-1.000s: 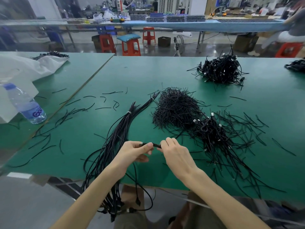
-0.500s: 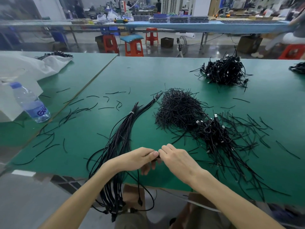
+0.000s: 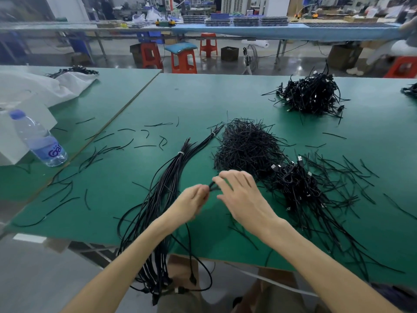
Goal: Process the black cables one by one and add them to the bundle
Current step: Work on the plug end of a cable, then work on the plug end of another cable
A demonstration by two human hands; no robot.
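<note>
Green matting covers the worktable (image 3: 225,98) before us, and beyond its far edge at twelve o'clock orange stools (image 3: 182,59) stand on a shiny factory floor. Our left hand (image 3: 191,205) has its fingers curled, pinching a black cable (image 3: 213,187) at its upper end; the rest of that cable drops toward six o'clock, over the near table edge, and loops below it. Our right hand (image 3: 243,197) meets the same short stretch from three o'clock, nipping it between thumb and forefinger as far as the motion blur lets us judge, with the other fingers fanned loosely outward. Just beside the left wrist, at nine o'clock, lies the bundle (image 3: 167,188): long black cables tied with a pale band near the top, running from one o'clock down past the table edge. At one o'clock from our hands sits a bristly pile of short black ties (image 3: 246,145), and at three o'clock a heap of coiled cables (image 3: 297,184) with silver plugs, touching that pile. Another dark heap (image 3: 311,96) lies well apart at two o'clock. Over at nine o'clock a water bottle (image 3: 38,138) leans against white sheeting (image 3: 45,86).
</note>
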